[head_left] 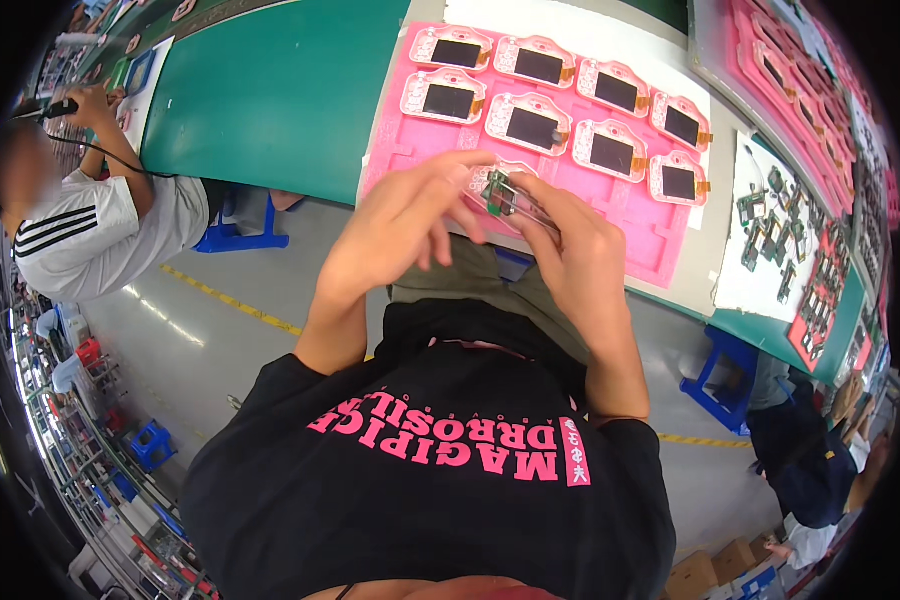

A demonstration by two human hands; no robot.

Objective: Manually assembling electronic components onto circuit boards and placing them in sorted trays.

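**Board held at the tray's edge**

The right hand (580, 235) pinches the green board (495, 195) over the pink tray's (410, 140) near edge; the left hand (405, 215) curls beside it, grip unclear. Likely a fitting step; next calls for careful alignment.

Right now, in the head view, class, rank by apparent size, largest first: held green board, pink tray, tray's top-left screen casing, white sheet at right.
1. Pink tray
2. White sheet
3. Top-left screen casing
4. Held green board, partly hidden
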